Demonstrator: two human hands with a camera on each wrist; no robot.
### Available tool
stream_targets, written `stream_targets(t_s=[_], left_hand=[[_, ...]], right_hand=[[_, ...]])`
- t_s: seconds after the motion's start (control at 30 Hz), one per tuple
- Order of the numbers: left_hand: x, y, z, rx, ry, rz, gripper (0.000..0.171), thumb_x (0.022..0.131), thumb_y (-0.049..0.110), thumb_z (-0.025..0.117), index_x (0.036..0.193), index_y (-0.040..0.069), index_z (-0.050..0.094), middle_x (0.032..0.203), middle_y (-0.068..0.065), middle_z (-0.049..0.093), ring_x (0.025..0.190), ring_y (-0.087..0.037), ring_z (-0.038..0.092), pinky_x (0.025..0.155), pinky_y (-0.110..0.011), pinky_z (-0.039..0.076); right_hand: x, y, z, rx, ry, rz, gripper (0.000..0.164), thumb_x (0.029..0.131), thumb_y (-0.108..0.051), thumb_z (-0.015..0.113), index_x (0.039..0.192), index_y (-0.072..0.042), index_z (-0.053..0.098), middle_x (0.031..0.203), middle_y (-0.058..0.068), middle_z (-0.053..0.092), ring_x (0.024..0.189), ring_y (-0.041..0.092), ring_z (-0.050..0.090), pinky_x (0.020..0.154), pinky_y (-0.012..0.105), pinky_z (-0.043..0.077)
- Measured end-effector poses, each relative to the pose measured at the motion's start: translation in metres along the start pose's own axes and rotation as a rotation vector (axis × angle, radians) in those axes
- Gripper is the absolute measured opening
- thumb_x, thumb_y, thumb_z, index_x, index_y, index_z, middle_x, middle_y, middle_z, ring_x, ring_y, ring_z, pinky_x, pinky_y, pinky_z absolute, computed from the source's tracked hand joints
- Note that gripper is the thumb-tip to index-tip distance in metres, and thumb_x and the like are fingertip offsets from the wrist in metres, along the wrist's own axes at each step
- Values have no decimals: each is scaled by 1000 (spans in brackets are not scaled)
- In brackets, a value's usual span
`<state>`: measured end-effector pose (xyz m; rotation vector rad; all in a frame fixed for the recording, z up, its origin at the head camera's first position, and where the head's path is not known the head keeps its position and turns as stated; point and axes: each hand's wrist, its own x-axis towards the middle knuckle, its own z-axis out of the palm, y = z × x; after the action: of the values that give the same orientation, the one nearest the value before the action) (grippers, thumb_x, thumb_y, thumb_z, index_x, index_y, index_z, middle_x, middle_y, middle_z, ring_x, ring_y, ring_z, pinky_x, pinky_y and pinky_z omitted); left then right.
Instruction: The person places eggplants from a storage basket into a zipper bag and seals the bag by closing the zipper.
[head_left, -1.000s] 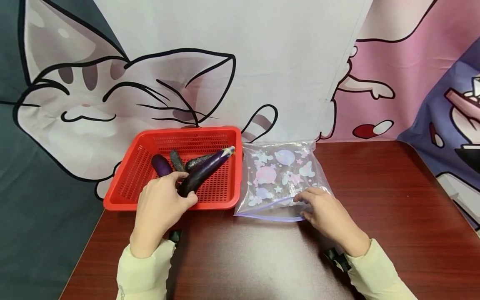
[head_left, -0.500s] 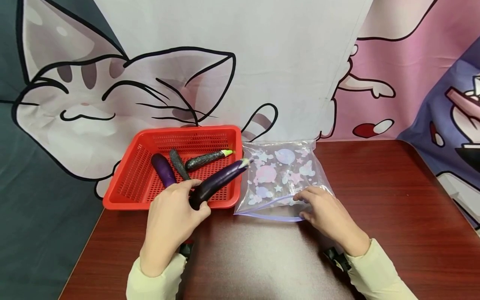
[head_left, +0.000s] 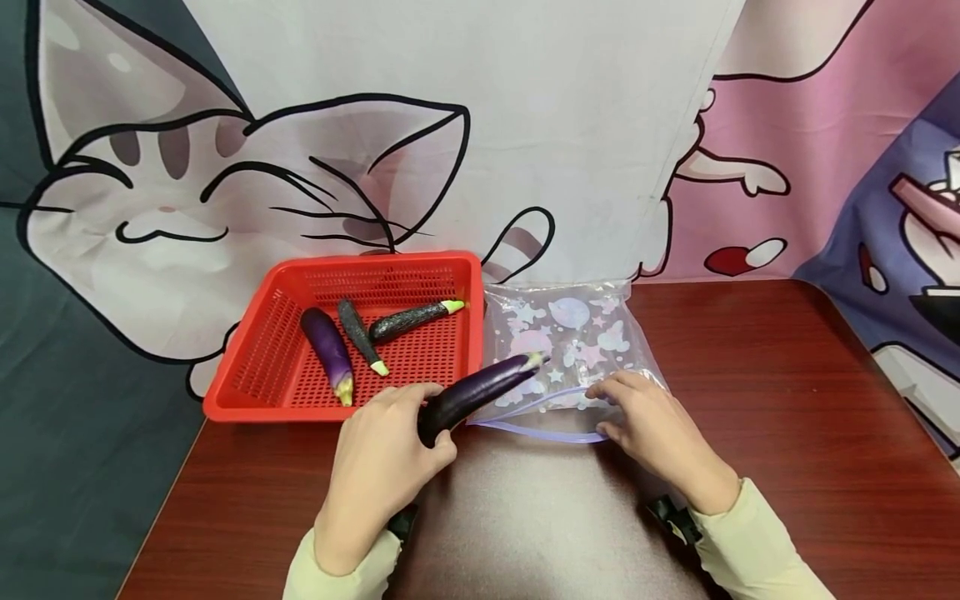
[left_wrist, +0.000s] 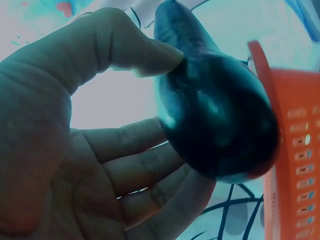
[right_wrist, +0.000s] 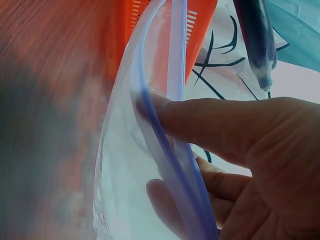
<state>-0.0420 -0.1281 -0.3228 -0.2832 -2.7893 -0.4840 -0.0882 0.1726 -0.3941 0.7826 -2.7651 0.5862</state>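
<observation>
My left hand (head_left: 382, 467) grips a dark purple eggplant (head_left: 480, 392) by its thick end. Its pale stem end points right, over the lower left part of a clear zip bag (head_left: 592, 354). In the left wrist view the thumb lies on one side of the eggplant (left_wrist: 220, 115) and the fingers on the other. My right hand (head_left: 660, 429) holds the bag at its purple zip edge, where the two strips stand apart. The right wrist view shows the thumb reaching in between the strips (right_wrist: 177, 65), with a fingertip visible through the plastic.
A red plastic basket (head_left: 255, 414) stands left of the bag. Inside lie another eggplant (head_left: 327, 346) and two dark green zucchini, one slanted (head_left: 357, 333) and one nearly level (head_left: 408, 322). Behind the brown table (head_left: 787, 417) hangs a cartoon-printed cloth (head_left: 585, 125).
My left hand has lifted the eggplant out of the basket and moved it right and nearer to me, up to the bag. The right hand and the bag have stayed in place.
</observation>
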Motion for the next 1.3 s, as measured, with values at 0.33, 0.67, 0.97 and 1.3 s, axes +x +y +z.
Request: stream_targets(t_s=[0.33,0.67,0.97,1.3], left_hand=[[-3,9,5,3,-68,39,38,61,25,71,98,18,68,87,7,66,75,-12,58,56,-31,44],[-6,15,13,6,-125,66,40,61,25,72,100,17,68,92,4,67,82,-14,60,59,-36,47],[-8,19,18,16,-175,92,36,62,27,71,96,18,68,90,5,66,81,-14,60,55,-34,45],[-9,25,28,16,-203,106,31,60,26,71,90,18,68,82,3,64,74,-15,59,52,-35,43]], right_hand=[[0,0,-1,2,13,6,39,62,-9,83,96,-11,65,89,0,60,79,18,60,69,38,48],[0,1,0,8,28,-4,40,62,-9,83,97,-11,65,90,0,61,79,18,60,69,37,48],[0,0,-1,-7,74,-18,35,65,-7,81,96,-12,65,89,-2,61,78,16,59,66,36,48],[1,-2,-3,13,165,-30,26,73,6,70,92,-12,67,87,-3,62,74,13,58,62,34,46]])
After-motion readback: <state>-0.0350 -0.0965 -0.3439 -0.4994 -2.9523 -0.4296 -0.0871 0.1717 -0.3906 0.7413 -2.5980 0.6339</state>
